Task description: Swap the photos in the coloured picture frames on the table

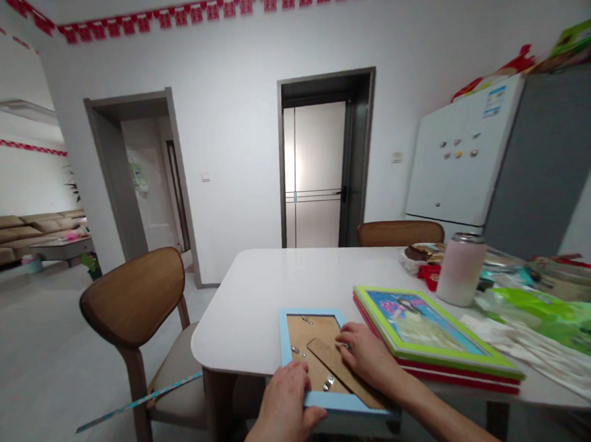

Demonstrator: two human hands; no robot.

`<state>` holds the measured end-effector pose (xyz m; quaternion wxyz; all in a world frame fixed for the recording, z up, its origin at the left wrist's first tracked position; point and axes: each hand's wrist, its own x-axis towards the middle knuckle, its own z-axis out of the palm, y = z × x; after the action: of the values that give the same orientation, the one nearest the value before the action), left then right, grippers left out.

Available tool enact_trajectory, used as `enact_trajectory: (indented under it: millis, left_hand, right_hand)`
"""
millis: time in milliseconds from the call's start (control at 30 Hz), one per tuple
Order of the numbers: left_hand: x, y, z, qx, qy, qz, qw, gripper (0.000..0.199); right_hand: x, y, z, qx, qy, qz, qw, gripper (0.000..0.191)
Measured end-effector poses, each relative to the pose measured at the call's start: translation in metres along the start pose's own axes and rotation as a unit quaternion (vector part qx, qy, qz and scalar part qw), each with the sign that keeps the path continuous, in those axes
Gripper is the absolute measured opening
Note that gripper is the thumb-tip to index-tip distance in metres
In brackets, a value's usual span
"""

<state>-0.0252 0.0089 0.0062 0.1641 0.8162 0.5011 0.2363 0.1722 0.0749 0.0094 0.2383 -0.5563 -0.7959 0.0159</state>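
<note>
Head view: 1 light-blue rectangular picture frame (285,338) lies back side up at the near edge of the white, round-cornered bench (249,287). Its brown backing board (298,331) faces upward and carries a long brown support leg (334,368) set diagonally, plus small silver metal clips (328,383). The left hand (286,389) is at the near-left corner; its fingers are clamped on the frame, thumb along the near border. The right hand (368,358) is at the right side, fingers bunched beside the support leg; whether they pinch anything cannot be determined. Just right of the frame, 1 lime-green picture frame (427,326) rests on red frames (460,382). A pale-pink cylindrical bottle (459,274) stands upright behind this stack. A brown wooden chair (134,297) stands left of the bench.
</note>
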Motion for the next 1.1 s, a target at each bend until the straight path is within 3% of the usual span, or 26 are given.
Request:
enact_trajectory:
  millis: [200, 667, 900, 1100]
  left_hand:
    - [0.001, -0.005, -0.002, -0.002, -0.003, -0.005, 1.0, 0.035]
    - [0.001, -0.013, -0.004, -0.032, 0.007, 0.011, 0.999, 0.039]
    - [-0.001, -0.012, -0.003, -0.048, 0.016, 0.01, 0.999, 0.032]
    - [-0.003, -0.008, -0.009, -0.042, -0.006, 0.001, 0.999, 0.028]
  right_hand:
    - [-0.018, -0.032, -0.006, 0.109, -0.099, -0.104, 0.984, 0.025]
    - [-0.034, -0.041, -0.022, 0.082, -0.115, -0.187, 0.972, 0.021]
    - [0.004, -0.052, 0.011, 0.082, -0.058, -0.1, 0.99, 0.029]
    - [0.029, -0.063, 0.03, 0.023, -0.078, -0.114, 0.99, 0.026]
